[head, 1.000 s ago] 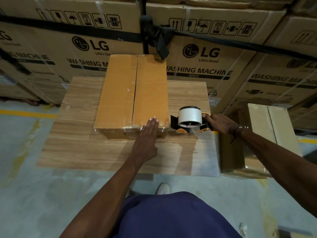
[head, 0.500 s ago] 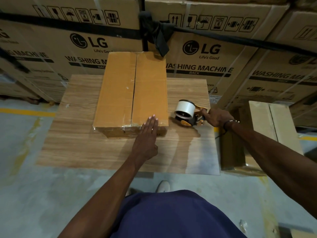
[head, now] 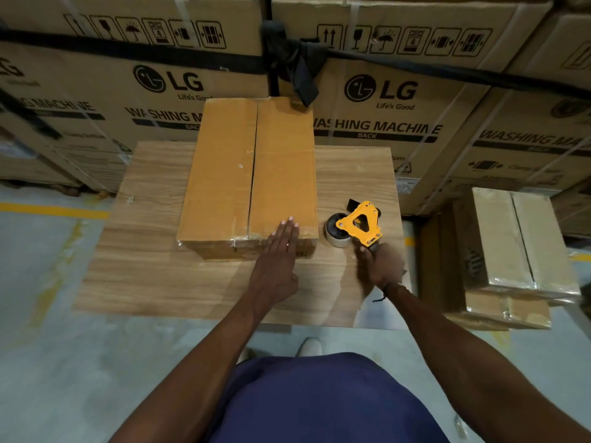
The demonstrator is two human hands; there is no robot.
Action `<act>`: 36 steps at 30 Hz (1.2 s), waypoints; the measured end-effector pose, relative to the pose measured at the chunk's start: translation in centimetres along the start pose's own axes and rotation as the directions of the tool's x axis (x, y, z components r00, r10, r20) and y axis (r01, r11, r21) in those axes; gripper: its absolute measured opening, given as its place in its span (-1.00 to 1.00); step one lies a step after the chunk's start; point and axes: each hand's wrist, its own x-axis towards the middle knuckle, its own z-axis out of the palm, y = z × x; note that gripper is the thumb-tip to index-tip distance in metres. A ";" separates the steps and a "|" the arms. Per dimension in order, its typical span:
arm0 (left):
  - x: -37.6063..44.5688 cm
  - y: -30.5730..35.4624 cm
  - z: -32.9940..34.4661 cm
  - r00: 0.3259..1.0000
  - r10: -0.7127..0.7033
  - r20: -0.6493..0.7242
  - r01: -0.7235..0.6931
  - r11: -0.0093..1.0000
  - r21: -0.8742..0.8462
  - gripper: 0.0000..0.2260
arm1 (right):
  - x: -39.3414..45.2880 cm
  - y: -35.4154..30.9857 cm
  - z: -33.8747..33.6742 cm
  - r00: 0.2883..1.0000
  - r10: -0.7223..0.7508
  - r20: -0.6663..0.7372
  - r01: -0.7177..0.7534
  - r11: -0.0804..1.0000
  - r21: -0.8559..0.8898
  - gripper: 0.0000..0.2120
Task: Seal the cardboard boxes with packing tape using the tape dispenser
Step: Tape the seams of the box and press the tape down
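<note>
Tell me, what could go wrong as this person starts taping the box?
The left hand lies flat on the near edge of the box, close to the open centre seam; tape run from that end may catch fingers. Only that end is pressed, so the box might slide on the table. The right hand holds the tape dispenser sideways; it needs turning first.

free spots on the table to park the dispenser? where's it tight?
Bare table left of the cardboard box, out to the left edge, and the near strip left of the left hand. A patch right of the box, beyond the tape dispenser. Tight: the gap between the box and the dispenser held by the right hand.
</note>
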 end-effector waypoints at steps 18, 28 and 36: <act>3.4 -1.6 -2.8 0.987 0.035 -0.154 -0.049 0.995 -0.091 -0.69 | -4.4 -14.3 -0.4 0.929 -0.225 -0.295 0.364 0.710 0.603 -0.51; 5.7 -6.8 -2.1 0.927 0.357 -0.115 -0.351 0.934 0.071 -0.69 | -3.9 -20.1 3.1 0.924 0.196 -0.328 0.055 0.780 0.623 -0.57; 5.2 -10.3 -3.0 0.797 0.599 -0.078 -0.587 0.798 0.134 -0.55 | -3.5 -20.0 4.7 0.864 0.276 -0.421 0.148 0.660 0.736 -0.63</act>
